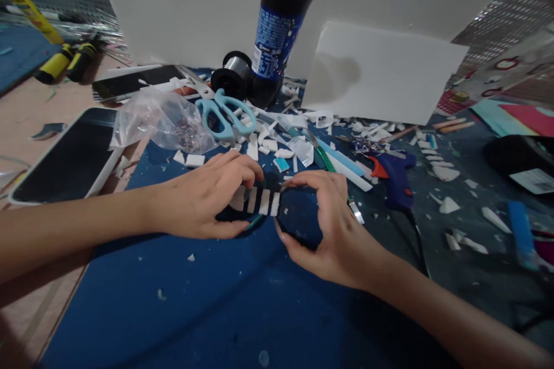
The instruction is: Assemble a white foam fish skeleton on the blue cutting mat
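Low over the blue mat [208,305], a small row of white strips [264,202] with dark gaps between them lies between my two hands. Teal-green curved edges show at its left part. My left hand [212,193] is curled around the left end, which its fingers partly hide. From the other side, my right hand [335,228] curves its thumb and fingertips to the upper and lower corners of the rightmost white strip, leaving a gap under the palm. What joins the strips is too dark to make out.
Beyond my hands lie light-blue scissors [227,115], a plastic bag [160,121] and scattered white scraps [270,144]. A soda bottle [277,29] stands behind, near a wire spool [234,72]. A glue gun [396,176] with its cord is at right; a phone [69,153] at left.
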